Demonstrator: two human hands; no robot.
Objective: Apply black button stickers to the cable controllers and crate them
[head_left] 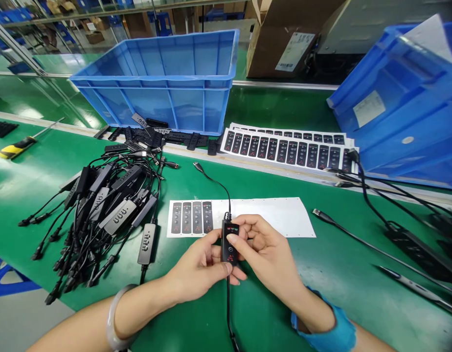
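Inline controller, black, cabled: centre near, pinched between left hand and right hand. Just beyond: label sheet. Left: heap of controllers. Far: blue crate, stacked label sheets. Right: loose cables.

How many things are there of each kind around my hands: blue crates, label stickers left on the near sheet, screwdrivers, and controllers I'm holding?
Blue crates: 2
Stickers left on the near sheet: 4
Screwdriver: 1
Controller held in left hand and right hand: 1
Total: 8

Matt black plastic controller – glossy white paper sheet – smooth green mat.
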